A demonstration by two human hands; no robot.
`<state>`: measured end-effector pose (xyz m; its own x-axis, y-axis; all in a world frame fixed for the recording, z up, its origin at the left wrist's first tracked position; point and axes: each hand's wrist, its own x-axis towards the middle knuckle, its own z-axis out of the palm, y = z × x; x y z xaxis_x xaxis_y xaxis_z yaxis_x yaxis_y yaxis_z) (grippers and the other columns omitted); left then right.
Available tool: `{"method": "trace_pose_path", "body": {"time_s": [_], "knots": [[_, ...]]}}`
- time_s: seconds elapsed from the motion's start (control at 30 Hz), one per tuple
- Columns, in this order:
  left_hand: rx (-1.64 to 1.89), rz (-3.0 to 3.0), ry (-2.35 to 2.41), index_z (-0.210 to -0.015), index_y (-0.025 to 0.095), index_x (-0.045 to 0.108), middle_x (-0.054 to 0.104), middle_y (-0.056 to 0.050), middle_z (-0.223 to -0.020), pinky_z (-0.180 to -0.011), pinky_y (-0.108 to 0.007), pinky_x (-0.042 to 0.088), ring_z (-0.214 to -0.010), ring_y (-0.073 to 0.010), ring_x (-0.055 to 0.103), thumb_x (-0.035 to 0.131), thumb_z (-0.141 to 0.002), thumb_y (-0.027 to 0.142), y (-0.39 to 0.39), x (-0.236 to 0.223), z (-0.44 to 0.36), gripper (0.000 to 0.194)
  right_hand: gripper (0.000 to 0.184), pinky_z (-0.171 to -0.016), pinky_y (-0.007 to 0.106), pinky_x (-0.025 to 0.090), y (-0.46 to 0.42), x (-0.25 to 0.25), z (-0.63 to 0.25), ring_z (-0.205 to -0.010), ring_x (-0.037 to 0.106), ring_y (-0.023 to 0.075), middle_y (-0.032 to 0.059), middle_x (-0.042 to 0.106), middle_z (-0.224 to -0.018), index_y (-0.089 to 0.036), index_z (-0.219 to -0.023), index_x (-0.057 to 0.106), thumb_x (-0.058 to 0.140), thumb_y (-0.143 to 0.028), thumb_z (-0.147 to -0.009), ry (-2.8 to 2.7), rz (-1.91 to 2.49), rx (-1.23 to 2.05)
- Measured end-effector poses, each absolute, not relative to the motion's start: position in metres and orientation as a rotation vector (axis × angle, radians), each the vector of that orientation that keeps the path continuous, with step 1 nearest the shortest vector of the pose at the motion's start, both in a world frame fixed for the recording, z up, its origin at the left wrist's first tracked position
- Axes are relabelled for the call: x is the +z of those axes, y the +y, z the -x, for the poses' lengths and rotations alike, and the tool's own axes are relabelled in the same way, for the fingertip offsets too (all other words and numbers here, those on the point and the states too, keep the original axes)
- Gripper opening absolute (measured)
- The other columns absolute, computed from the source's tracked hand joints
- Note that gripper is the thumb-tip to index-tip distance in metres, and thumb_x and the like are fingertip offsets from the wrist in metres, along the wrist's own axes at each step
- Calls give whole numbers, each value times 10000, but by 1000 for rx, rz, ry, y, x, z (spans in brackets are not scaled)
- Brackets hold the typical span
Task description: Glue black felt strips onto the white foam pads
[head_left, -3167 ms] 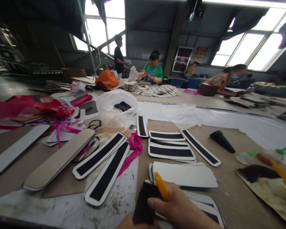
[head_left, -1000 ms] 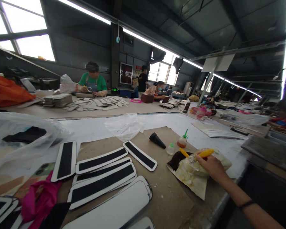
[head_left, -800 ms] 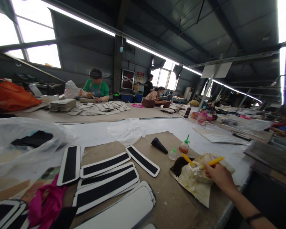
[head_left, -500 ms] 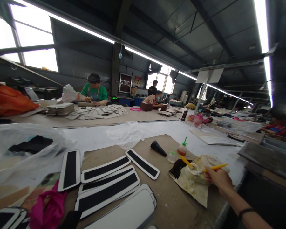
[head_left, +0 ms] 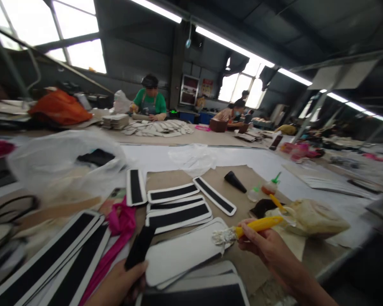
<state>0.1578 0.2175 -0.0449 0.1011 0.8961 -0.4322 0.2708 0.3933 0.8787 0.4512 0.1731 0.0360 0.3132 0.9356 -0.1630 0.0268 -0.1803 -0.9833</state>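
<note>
My right hand (head_left: 261, 242) is closed around the yellow handle of a brush (head_left: 258, 224). Its bristles, thick with white glue, are over the right end of a pale rounded panel (head_left: 181, 253) and seem to touch it. At lower left, my left hand (head_left: 123, 278) pinches a black strip (head_left: 139, 246), with the thumb at the panel's left edge. Several white-edged panels with black centres (head_left: 178, 216) lie just behind. To the right, a glue-smeared container (head_left: 319, 216) has a second yellow handle (head_left: 277, 203) sticking out.
A black cone (head_left: 235, 182) and two green-tipped bottles (head_left: 271, 185) stand beyond the brush. Bright pink cloth (head_left: 123, 216) and long panels (head_left: 57, 255) lie at left, near a clear plastic bag (head_left: 60, 157). A co-worker in green (head_left: 150, 102) sits across the table.
My right hand has brought the brush from the glue container leftward to the pale panel. My left hand has come into view with the black strip. The view has turned left.
</note>
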Motion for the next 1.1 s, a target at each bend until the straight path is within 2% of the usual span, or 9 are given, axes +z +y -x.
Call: {"method": "trace_pose_path", "body": {"time_s": [0.07, 0.2, 0.3, 0.47, 1.1], "knots": [[602, -1084, 1244, -528, 143, 508, 447, 48, -420, -411, -192, 262, -389, -54, 376, 531, -738, 434, 217, -45, -153, 359, 344, -620, 250, 505, 179, 33, -409, -670, 590, 148, 11, 646, -713, -172, -821, 621, 703, -458, -648, -976, 1465, 1173], [619, -1013, 1232, -525, 139, 521, 495, 20, -448, -415, -198, 266, -393, -62, 403, 556, -652, 480, 219, -43, -149, 365, 331, -598, 248, 496, 190, 15, -358, -646, 583, 148, 12, 647, -703, -170, -823, 620, 684, -455, -668, -1019, 1461, 1282], [627, -1004, 1207, -527, 134, 527, 491, 16, -455, -412, -199, 259, -386, -61, 392, 537, -661, 484, 220, -45, -149, 374, 344, -606, 265, 497, 197, 3, -345, -642, 580, 158, 8, 628, -673, -160, -823, 615, 666, -468, -679, -1105, 1482, 1325], [627, -998, 1174, -554, 135, 530, 507, 10, -481, -413, -198, 253, -392, -61, 390, 523, -678, 461, 219, -48, -148, 349, 367, -617, 286, 502, 199, 2, -347, -639, 584, 178, 10, 617, -658, -165, -822, 609, 644, -501, -679, -1212, 1581, 1221], [607, -1033, 1131, -608, 147, 508, 505, 14, -512, -438, -211, 246, -432, -75, 379, 484, -732, 402, 218, -42, -148, 285, 350, -586, 277, 495, 203, 1, -334, -593, 593, 176, 14, 609, -624, -158, -801, 594, 584, -497, -717, -1264, 1621, 1156]]}}
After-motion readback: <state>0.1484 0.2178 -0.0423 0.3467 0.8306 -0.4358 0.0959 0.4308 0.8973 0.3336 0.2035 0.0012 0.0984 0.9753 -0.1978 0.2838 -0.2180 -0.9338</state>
